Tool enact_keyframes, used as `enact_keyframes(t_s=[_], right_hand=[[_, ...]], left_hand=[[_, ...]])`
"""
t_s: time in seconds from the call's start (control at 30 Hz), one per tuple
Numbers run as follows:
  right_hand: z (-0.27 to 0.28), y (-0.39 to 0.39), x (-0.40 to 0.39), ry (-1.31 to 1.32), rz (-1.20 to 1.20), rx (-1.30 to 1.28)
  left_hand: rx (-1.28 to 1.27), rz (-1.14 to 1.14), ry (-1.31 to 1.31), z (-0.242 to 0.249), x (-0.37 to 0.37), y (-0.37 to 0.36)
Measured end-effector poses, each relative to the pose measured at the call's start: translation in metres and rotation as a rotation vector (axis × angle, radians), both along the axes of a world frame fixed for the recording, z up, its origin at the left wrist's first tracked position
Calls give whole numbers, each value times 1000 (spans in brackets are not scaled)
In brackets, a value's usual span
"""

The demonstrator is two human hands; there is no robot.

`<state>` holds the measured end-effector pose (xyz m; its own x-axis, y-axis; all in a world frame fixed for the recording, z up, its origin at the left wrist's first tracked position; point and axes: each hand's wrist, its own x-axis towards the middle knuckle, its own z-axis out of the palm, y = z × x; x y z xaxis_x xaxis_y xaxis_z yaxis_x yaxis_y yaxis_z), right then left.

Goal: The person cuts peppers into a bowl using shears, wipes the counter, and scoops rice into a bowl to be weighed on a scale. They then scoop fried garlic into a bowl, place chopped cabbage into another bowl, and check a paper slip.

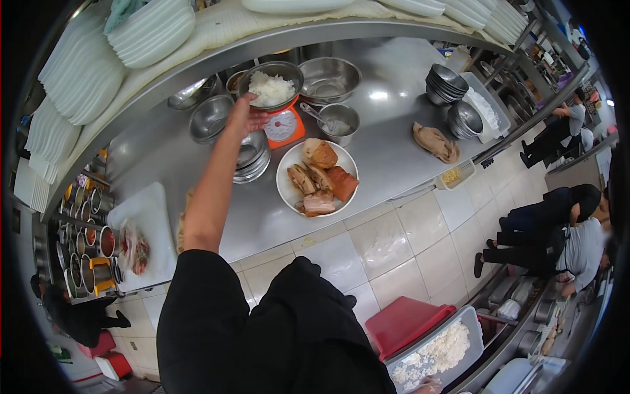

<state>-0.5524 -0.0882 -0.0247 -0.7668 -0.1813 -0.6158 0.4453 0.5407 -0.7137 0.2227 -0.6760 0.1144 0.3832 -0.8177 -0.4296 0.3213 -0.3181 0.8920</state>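
Note:
My left hand (pixel 245 118) is at the near left side of a metal bowl (pixel 296 73) of white rice (pixel 270 88). Its thumb is by the rim and its fingers stretch out below, apart. The bowl rests on an orange kitchen scale (pixel 283 126) with a round dial. Low in the view, my right hand (pixel 430 385), seemingly in a clear glove, is at the edge of a grey tub (pixel 474 333) of rice (pixel 436 354). The frame cuts off most of that hand, so its grip is hidden.
A white bowl of meat chunks (pixel 282 182), a small pot (pixel 348 125) with a spoon, and stacked metal bowls (pixel 252 161) stand on the steel table. A brown cloth (pixel 435 143) lies rightward. Plates (pixel 154 33) crowd the overhead shelf. Other people (pixel 581 253) stand to the right.

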Motion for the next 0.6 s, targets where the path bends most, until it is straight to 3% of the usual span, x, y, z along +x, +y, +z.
enact_keyframes(t_s=[0.3,0.4,0.47,0.5,0.53,0.57,0.6], right_hand=[[0,3,-39,-14,-5,-126],[-5,2,-68,-21,16,-265],[-16,1,-103,-84,142,-568],[-26,-7,-130,-216,313,-893],[-56,-20,-189,-627,774,-1286],[-39,-59,-131,-519,514,-1440],[35,-126,-39,-581,335,-1553]], left_hand=[[-17,-33,66,-14,6,-12],[-153,24,-7,-7,-6,-4],[-191,42,-43,8,-22,9],[-190,38,-68,18,-33,19],[-186,33,-95,27,-46,32],[-223,3,-141,33,-61,47],[-264,-27,-187,38,-80,61]])
